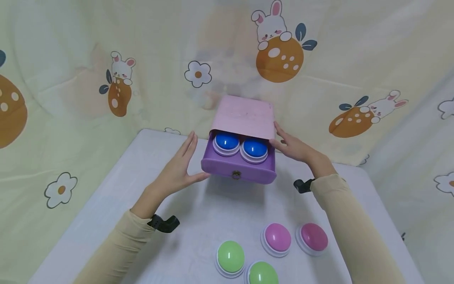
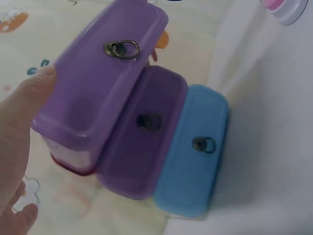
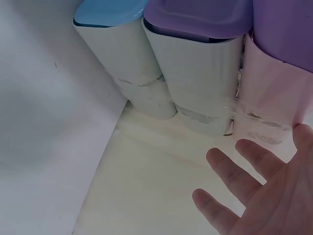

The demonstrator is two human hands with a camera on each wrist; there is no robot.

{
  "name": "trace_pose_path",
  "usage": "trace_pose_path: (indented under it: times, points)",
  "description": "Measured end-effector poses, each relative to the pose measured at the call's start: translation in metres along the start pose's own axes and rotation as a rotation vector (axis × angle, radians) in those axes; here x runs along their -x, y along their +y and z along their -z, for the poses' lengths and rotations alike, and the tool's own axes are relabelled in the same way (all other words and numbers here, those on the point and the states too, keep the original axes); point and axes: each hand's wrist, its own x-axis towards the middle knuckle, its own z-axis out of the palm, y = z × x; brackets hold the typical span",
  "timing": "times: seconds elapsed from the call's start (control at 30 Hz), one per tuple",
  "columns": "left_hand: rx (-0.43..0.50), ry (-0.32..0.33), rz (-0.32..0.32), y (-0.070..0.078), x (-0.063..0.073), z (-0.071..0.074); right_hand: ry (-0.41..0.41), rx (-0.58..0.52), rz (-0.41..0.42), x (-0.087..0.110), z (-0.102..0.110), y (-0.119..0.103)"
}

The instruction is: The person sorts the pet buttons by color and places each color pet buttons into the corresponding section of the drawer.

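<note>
A small drawer cabinet with a pink top (image 1: 244, 114) stands at the back of the table. Its purple top drawer (image 1: 218, 167) is pulled out and holds two domed blue buttons (image 1: 227, 141) with white bases. In the left wrist view, a second purple drawer (image 2: 146, 159) and a blue drawer (image 2: 183, 181), both with ring pulls, sit closed below. My left hand (image 1: 176, 173) is spread beside the cabinet, its thumb at the drawer's left front corner. My right hand (image 1: 298, 149) is at the right side, fingers extended, fingertips by the pink casing (image 3: 279, 93); firm contact is unclear.
Two green buttons (image 1: 231, 256) lie near the table's front edge, the nearer one cut off by the frame. A pink button (image 1: 278, 237) and a darker pink button (image 1: 313, 237) lie to their right. A bunny-print curtain (image 1: 170, 90) hangs behind the white table (image 1: 191, 244).
</note>
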Motion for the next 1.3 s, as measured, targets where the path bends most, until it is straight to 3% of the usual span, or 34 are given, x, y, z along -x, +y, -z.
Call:
trace_pose_path:
  times: [0.3, 0.77, 1.07, 1.3]
  points:
    - [0.118, -0.072, 0.061, -0.009, -0.006, -0.019, 0.007, -0.028, -0.003, 0.004, 0.0, -0.001]
    - [0.132, -0.05, 0.043, -0.009, -0.005, -0.029, 0.003, -0.017, 0.012, 0.004, 0.002, -0.003]
    - [0.126, -0.076, 0.094, -0.017, 0.005, -0.033, -0.011, 0.129, 0.005, 0.018, 0.007, -0.024]
    - [0.114, -0.191, 0.194, -0.03, 0.019, -0.046, -0.042, 0.285, 0.131, 0.043, -0.001, -0.057]
